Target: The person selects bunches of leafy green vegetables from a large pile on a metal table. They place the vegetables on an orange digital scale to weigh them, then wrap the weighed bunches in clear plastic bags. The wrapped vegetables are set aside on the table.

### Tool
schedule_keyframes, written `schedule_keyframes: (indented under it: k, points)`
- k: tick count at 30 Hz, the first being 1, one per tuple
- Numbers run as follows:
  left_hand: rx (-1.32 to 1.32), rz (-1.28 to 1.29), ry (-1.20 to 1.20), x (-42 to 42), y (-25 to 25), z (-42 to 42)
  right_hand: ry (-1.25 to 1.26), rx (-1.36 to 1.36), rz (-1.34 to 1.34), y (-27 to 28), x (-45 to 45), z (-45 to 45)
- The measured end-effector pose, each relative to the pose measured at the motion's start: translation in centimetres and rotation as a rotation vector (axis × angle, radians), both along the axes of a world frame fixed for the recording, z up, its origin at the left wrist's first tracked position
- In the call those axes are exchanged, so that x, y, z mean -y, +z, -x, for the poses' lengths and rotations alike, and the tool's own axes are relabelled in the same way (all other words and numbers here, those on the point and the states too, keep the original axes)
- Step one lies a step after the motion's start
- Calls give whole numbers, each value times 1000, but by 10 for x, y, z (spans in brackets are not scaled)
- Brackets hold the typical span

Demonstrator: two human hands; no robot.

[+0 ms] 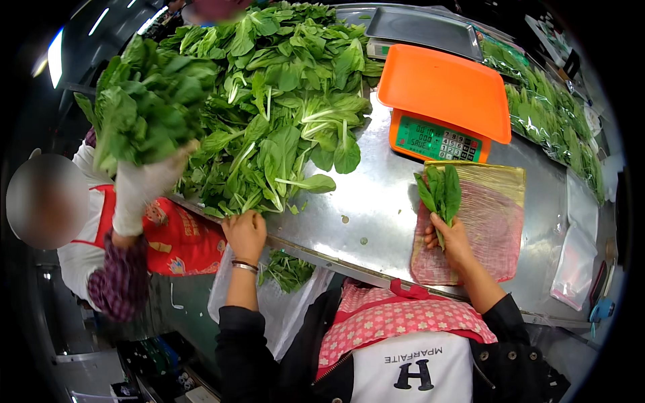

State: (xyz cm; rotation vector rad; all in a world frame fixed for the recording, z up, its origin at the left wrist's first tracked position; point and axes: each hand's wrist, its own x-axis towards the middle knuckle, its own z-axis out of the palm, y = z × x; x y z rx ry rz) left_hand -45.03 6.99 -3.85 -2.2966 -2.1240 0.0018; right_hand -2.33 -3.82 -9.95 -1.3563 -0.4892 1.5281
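Between the thumb and fingers of my right hand (452,242) is a small bunch of leafy greens (441,191), its leaves pointing away from me. The bunch is over a pink and yellow mesh-like mat or sack (486,221) lying on the metal table (322,221). At the table's front edge, my left hand (245,231) is at the near fringe of a large pile of leafy greens (282,101); its fingertips are partly hidden, so whether it grips a leaf is unclear.
An orange digital scale (443,93) stands behind the mat, and a metal-tray scale (423,32) farther back. Bagged greens (552,116) line the right side, near clear plastic bags (574,267). At left, a co-worker's gloved hand (146,186) lifts greens. A plastic bag with greens (289,272) hangs below the edge.
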Motion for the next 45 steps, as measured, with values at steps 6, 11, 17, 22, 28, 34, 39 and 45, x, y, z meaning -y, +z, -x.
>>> schedule_keyframes:
  k: [6, 11, 17, 22, 28, 34, 39, 45]
  points:
    - [143, -75, -385, 9, -28, -81, -18, 5, 13, 0, -3, -1]
    - [-247, 44, -669, 36, 6, -95, -207, -110, 2, 1, 12, -19]
    - [-626, -241, -1125, 87, 23, -178, -253, -247, 20, 23, 28, -13]
    - [-1117, -824, -1645, 66, -8, -209, -256, -327, 47, 24, 49, -14]
    - [-1087, -702, -1710, 67, 5, -213, -429, -49, -62, 40, 76, -10]
    - [-920, -603, -1630, 77, 5, -183, 68, -109, -192, 73, 105, 3]
    - [-706, -834, -1753, 11, 65, -144, 155, -187, -86, 63, 105, 26]
    - [978, 685, -632, -149, -14, -130, 237, -136, -49, 65, 93, 57]
